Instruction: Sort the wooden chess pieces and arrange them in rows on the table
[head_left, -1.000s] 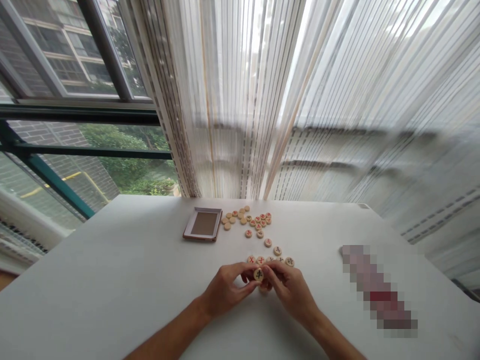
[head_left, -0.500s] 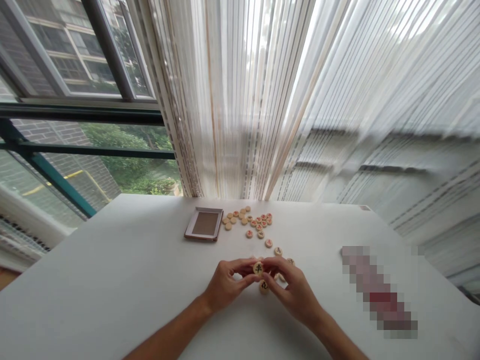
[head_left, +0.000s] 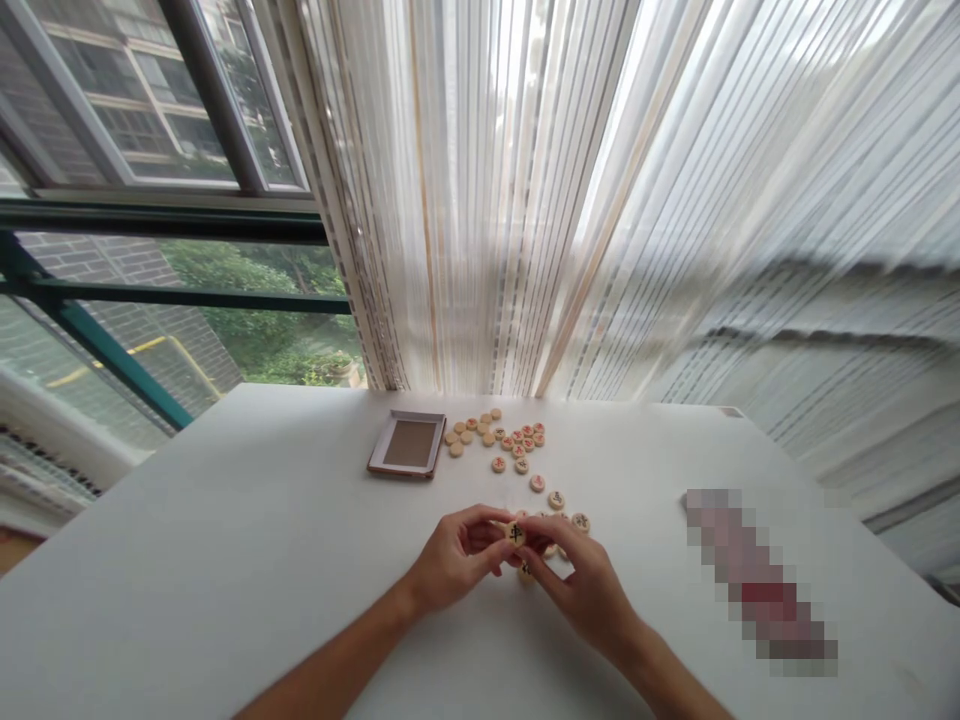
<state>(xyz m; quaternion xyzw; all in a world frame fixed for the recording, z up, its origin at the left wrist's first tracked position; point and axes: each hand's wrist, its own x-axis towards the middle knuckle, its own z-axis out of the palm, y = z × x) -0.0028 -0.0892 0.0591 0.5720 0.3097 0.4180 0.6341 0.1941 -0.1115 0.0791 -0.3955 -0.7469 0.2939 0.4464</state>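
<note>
Disc [head_left: 515, 533] — black-marked, pinched by left grip [head_left: 451, 562] and right grip [head_left: 586, 572] | white table [head_left: 300, 540] below

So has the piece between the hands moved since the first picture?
Yes, slightly: against the shallow tray, the held piece has shifted up in the view; farther away or higher, I can't tell.

Smooth wood-look discs [head_left: 537, 483], smooth tabletop [head_left: 300, 530], cloth curtain [head_left: 480, 200]

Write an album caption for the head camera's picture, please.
Left hand and right hand hold a black-marked disc over a white table, scattered discs and a shallow box beyond.
</note>
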